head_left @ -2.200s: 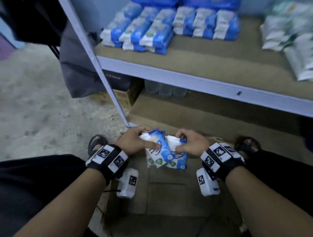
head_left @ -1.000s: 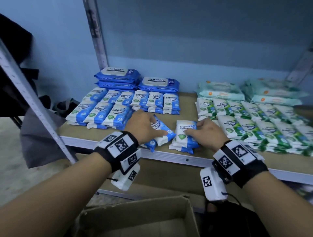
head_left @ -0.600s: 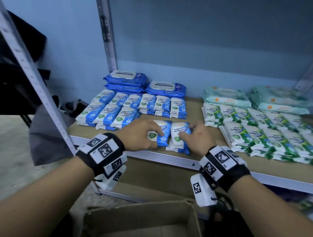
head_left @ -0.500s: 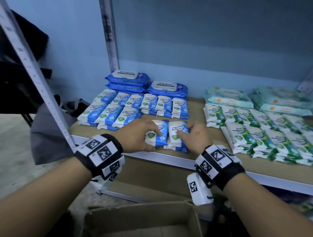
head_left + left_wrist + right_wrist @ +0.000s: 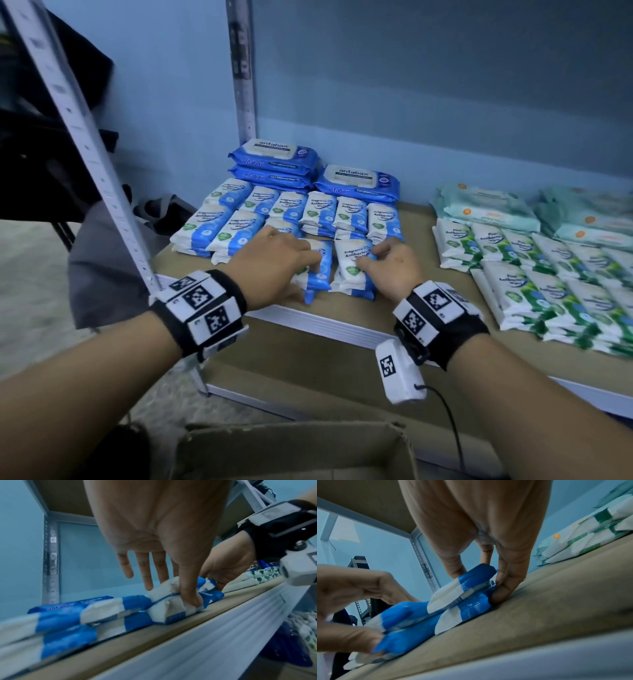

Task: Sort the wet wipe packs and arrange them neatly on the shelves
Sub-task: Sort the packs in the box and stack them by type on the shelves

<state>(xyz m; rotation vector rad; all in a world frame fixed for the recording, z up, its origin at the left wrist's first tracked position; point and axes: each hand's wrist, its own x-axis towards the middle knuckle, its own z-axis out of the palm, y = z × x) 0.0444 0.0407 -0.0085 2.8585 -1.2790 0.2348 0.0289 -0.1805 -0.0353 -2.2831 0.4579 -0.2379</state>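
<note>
Two short stacks of blue-and-white wet wipe packs lie side by side near the front of the shelf board (image 5: pixel 416 222). My left hand (image 5: pixel 301 270) covers the left stack (image 5: pixel 322 274). In the left wrist view my left hand (image 5: pixel 171 585) has its thumb pressed on the near end of that stack (image 5: pixel 168 607) and its fingers stretched over the top. My right hand (image 5: pixel 373 260) grips the right stack (image 5: pixel 352 274). The right wrist view shows my right hand (image 5: pixel 479 577) pinching this stack (image 5: pixel 465 595) between thumb and fingers.
Rows of small blue packs (image 5: pixel 274 212) lie just behind, with large blue packs (image 5: pixel 274 161) at the wall. Green packs (image 5: pixel 548 274) and pale teal packs (image 5: pixel 486 209) fill the right side. An open cardboard box (image 5: pixel 291 452) sits below. A metal upright (image 5: pixel 82 144) slants at left.
Both hands carried the blue packs up from near the floor onto the shelf, set them down side by side and slid them back toward the blue rows.
</note>
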